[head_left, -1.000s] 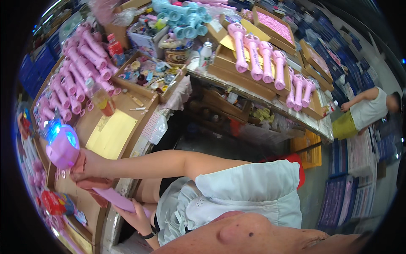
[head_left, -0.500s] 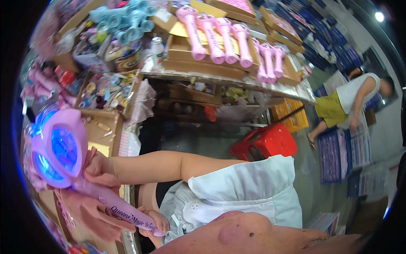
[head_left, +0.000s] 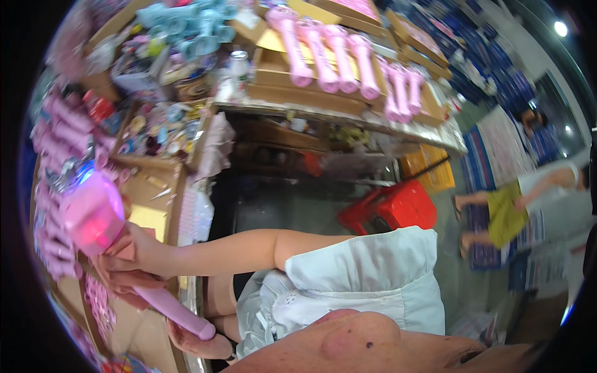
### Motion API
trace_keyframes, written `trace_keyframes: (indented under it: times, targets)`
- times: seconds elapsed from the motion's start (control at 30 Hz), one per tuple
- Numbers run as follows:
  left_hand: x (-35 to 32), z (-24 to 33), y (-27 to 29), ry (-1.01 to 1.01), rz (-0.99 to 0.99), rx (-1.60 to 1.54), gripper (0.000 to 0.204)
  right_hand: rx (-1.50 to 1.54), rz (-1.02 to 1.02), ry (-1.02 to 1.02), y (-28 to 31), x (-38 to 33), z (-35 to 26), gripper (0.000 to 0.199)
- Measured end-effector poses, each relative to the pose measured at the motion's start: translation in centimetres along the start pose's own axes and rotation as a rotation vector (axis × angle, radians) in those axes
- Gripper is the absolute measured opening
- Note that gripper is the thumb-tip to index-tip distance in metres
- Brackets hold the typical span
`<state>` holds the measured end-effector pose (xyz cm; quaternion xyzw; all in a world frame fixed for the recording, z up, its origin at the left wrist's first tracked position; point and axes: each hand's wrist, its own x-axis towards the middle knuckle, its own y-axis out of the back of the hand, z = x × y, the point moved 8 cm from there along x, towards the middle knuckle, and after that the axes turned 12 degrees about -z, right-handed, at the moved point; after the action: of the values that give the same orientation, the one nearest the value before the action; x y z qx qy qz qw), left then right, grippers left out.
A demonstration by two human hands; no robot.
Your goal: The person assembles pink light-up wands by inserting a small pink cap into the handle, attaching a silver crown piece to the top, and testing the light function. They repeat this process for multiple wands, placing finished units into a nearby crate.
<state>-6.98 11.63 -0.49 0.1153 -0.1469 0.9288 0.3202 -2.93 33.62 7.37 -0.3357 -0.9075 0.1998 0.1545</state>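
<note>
A pink toy wand (head_left: 173, 311) slants across the left of the view, its bulky head (head_left: 93, 214) lit pink with a blue glow at the top edge. My right hand (head_left: 146, 252) is closed around the wand just below the head, with a salmon-coloured cloth (head_left: 127, 247) bunched between fingers and plastic. The round end of the handle rests in my left hand (head_left: 193, 342), whose fingers curl under it. Part of the cloth and the upper handle are hidden behind my right fingers.
More pink wands (head_left: 59, 205) are piled at the left edge. An open cardboard box (head_left: 152, 177) lies beside them. Finished-looking wands (head_left: 336, 59) line a carton on the upper bench near a can (head_left: 238, 65). A red stool (head_left: 392, 208) and a walking person (head_left: 507, 214) are on the right.
The wand's head has turned and its glow has gone from blue to mostly pink. My right hand with the cloth now wraps the upper handle. My left hand has moved down-left with the handle end.
</note>
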Motion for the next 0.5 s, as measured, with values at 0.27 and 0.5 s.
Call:
trace_keyframes:
  times: [0.27,0.5]
  targets:
    - [-1.5,3.4,2.7,-0.377,0.301,0.139,0.058,0.518,-0.443,-0.052,-11.1,-4.4,5.3,0.036]
    - [-2.0,2.3,4.1,0.078,0.227,-0.174,0.059,-0.352,-0.581,-0.044,-11.1,-10.6,10.3,0.038]
